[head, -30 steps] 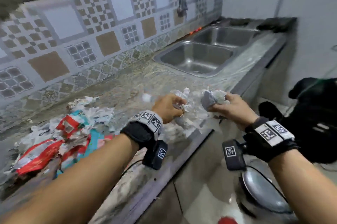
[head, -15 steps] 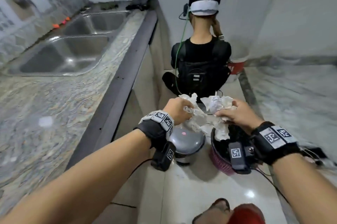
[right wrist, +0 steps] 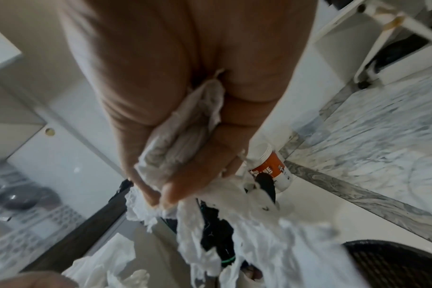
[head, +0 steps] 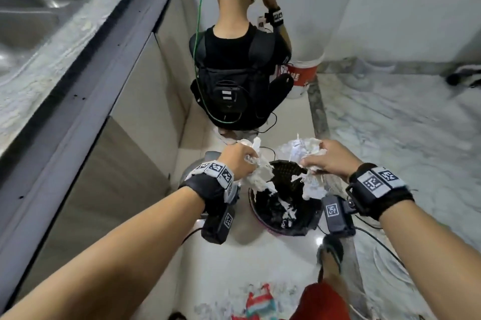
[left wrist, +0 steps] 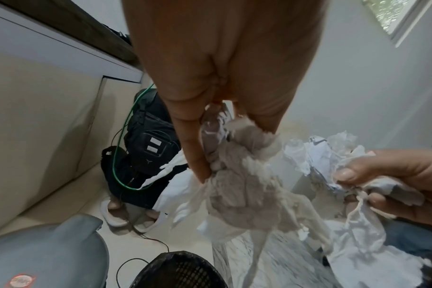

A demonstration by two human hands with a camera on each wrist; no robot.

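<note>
Head view first: both arms are out over the floor, left hand (head: 238, 161) bunched tight round the left wad (head: 260, 181) of torn white paper, right hand (head: 330, 161) clamped on the right wad (head: 299, 149), shreds dangling. The black mesh bin (head: 285, 170) sits directly beneath, between the wrists, so the drop is straight down, and neither hand looks nearer. Left wrist view: thumb and fingers (left wrist: 192, 152) pinch the crumpled paper, its long tail hanging toward the bin's rim. Right wrist view: fingers curled, paper squeezed against the palm, the bin low at the right. Letting go should land both inside, I'd judge.
</note>
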